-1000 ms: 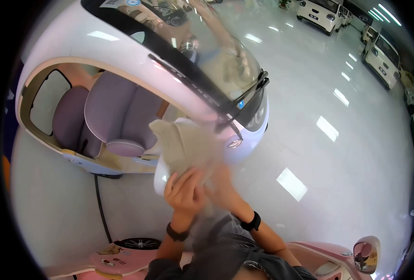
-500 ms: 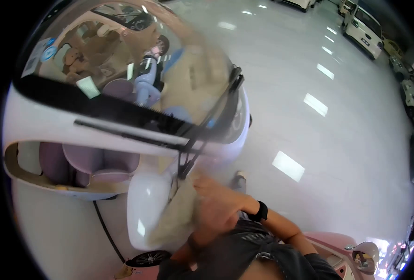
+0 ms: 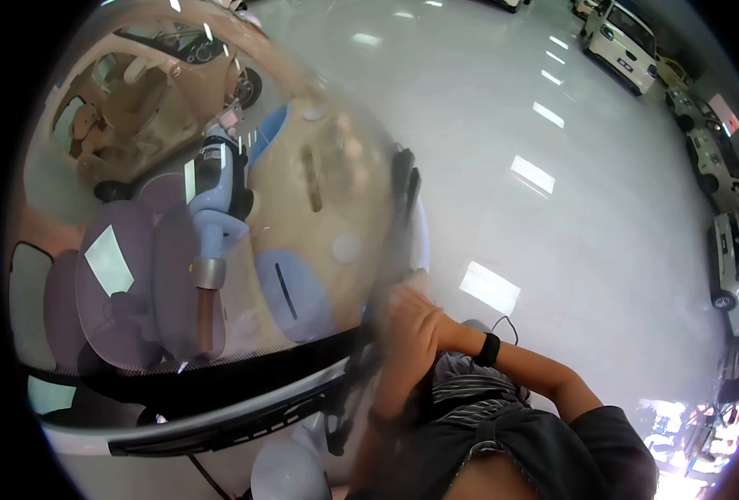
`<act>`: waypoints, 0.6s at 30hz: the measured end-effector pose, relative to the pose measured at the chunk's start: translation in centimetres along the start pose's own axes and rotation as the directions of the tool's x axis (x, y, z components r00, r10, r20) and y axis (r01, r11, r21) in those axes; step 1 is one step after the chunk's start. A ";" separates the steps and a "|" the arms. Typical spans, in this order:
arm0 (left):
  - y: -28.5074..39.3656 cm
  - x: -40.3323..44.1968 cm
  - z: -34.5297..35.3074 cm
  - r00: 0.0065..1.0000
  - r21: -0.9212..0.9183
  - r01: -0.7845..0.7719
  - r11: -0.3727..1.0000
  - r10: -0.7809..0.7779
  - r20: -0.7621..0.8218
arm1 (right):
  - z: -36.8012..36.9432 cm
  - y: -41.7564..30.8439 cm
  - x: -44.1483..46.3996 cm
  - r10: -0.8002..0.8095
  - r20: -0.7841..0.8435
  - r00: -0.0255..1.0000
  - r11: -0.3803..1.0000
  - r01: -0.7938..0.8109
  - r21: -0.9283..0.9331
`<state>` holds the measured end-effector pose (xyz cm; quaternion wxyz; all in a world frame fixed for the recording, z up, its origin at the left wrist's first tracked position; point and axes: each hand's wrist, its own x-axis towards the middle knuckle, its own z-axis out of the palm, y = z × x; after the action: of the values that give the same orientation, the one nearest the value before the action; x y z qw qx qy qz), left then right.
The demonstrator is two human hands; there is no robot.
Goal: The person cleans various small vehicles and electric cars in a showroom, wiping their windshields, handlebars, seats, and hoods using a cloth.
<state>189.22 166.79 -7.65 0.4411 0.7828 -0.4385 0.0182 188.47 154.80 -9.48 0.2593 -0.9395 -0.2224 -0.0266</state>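
Hands (image 3: pixel 414 330) (touching) near wiper (image 3: pixel 400 200).

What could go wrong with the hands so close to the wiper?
The hands look very near the wiper, so a finger might get pinched or the wiper bent. The mirror sticks out near the left arm, so it might get bumped. The floor looks shiny, so feet might slip.

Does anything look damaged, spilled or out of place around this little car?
Nothing clearly stands out: no obvious crack in the windshield, no spill on the floor. The wiper beside your hands is too blurred to judge.
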 end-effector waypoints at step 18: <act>-5.5 12.7 10.2 0.800 -0.049 0.600 0.798 -0.598 0.053 | -2.1 20.2 -0.6 0.109 -0.117 0.987 0.988 -0.094 0.124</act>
<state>197.21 152.34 -12.30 0.4410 0.8672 -0.1766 -0.1495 196.81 137.97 -17.36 0.3286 -0.9292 -0.1590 -0.0580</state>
